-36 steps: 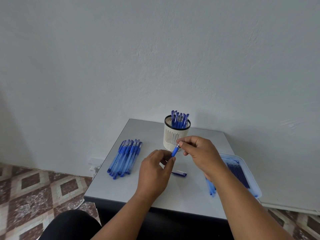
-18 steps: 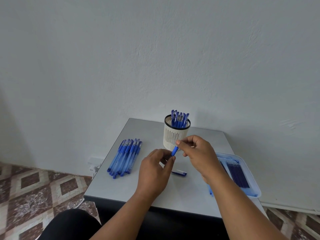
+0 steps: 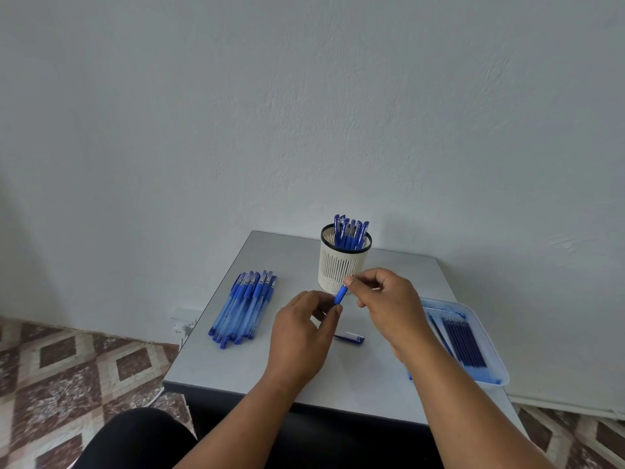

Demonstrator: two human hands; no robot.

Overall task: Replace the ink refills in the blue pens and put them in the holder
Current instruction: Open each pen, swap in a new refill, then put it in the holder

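One slim blue pen [image 3: 340,295] is pinched at both ends, above the smooth grey surface [image 3: 297,258]: its lower end by the left hand [image 3: 304,333], its upper end by the right hand [image 3: 389,306]. Just behind it a ribbed white cylindrical holder [image 3: 338,265] is filled with upright pens, translucent pens [image 3: 241,306] are laid in a row at the left, and thin refills [image 3: 465,343] are kept in a pale tray [image 3: 487,333].

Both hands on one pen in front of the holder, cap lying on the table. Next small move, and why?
Probably keep twisting the grip end: the right hand pinches the blue grip section of the pen while the left hand holds its barrel. Whether it is being loosened or tightened can't be told. The cap lies on the table, so capping and the holder come later.
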